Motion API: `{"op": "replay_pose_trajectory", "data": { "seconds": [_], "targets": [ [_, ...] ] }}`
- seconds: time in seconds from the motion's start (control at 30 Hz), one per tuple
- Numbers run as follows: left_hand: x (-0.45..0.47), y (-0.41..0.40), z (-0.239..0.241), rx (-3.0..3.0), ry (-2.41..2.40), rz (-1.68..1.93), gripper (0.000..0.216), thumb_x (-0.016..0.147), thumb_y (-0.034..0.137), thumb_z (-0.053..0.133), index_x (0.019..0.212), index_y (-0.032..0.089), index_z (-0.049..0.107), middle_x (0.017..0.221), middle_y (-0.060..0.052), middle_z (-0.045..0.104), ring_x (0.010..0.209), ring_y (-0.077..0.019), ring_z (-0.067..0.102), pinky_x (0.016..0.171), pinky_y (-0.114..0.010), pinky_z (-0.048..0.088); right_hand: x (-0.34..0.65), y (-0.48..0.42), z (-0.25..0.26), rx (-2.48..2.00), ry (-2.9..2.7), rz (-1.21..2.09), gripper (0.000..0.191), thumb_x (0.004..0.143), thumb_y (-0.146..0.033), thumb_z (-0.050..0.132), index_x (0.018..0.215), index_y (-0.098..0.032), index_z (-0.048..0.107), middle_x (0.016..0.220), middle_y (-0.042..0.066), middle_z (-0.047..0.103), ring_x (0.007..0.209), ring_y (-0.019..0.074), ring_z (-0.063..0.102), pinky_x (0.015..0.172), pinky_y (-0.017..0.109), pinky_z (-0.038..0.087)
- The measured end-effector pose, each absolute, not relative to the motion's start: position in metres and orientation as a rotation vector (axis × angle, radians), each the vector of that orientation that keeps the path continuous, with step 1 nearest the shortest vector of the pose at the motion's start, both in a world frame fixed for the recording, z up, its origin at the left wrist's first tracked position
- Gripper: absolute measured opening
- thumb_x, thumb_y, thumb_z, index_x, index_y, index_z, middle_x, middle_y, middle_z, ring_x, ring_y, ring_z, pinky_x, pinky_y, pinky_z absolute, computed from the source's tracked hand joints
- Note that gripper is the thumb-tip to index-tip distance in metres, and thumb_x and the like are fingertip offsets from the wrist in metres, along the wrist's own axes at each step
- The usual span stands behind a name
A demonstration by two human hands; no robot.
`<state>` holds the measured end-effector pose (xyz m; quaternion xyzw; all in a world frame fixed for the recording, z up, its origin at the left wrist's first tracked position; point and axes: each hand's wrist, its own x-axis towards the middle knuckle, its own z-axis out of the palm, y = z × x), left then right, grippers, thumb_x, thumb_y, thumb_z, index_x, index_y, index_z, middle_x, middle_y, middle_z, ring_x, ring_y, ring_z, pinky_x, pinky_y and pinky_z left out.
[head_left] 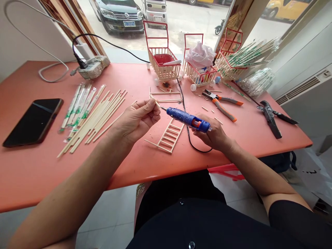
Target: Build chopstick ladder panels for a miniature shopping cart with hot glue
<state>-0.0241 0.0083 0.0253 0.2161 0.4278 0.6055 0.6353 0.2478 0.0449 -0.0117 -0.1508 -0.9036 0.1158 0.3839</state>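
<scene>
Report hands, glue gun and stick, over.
Left hand pinches short stick. Right hand grips blue glue gun, nozzle close to stick's end. Ladder frame flat on table below; nothing between.

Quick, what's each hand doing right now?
Left hand: closed, pinching a short thin wooden stick between the fingertips.
Right hand: closed around a blue plastic glue gun, its nozzle close to the stick.

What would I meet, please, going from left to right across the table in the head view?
Phone, loose chopsticks, left hand pinching a stick, glue gun in the right hand, orange pliers, black cutters.
</scene>
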Motion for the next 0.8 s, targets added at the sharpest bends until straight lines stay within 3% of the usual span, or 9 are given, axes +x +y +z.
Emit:
{"op": "replay_pose_trajectory", "data": {
  "seconds": [0.2,0.4,0.8],
  "targets": [
    [-0.024,0.009,0.022,0.442,1.015,1.407,0.041,0.104,0.013,0.085,0.065,0.013,0.071,0.063,0.001,0.062,0.055,-0.0057,0.057,0.06,-0.015,0.051,0.247,0.045,-0.01,-0.282,-2.283,0.412,0.025,0.119,-0.048,0.063,0.119,-0.023,0.064,0.101,0.006,0.072,0.084,0.021,0.069,0.077,0.033,0.059],
    [-0.025,0.011,0.018,0.444,1.024,1.393,0.04,0.098,0.018,0.093,0.067,0.014,0.068,0.064,0.003,0.063,0.056,-0.0062,0.059,0.061,-0.016,0.052,0.248,0.044,-0.01,-0.431,-2.346,0.405,0.035,0.119,-0.058,0.056,0.113,-0.024,0.062,0.098,0.007,0.07,0.084,0.0227,0.068,0.076,0.036,0.058],
    [-0.026,0.011,0.014,0.391,0.989,1.398,0.039,0.105,0.011,0.082,0.068,0.014,0.069,0.063,0.001,0.065,0.056,-0.0068,0.062,0.062,-0.016,0.055,0.247,0.045,-0.011,-0.373,-2.341,0.388,0.03,0.119,-0.053,0.06,0.114,-0.023,0.062,0.097,0.005,0.07,0.08,0.0196,0.065,0.073,0.031,0.053]
  ]
}}
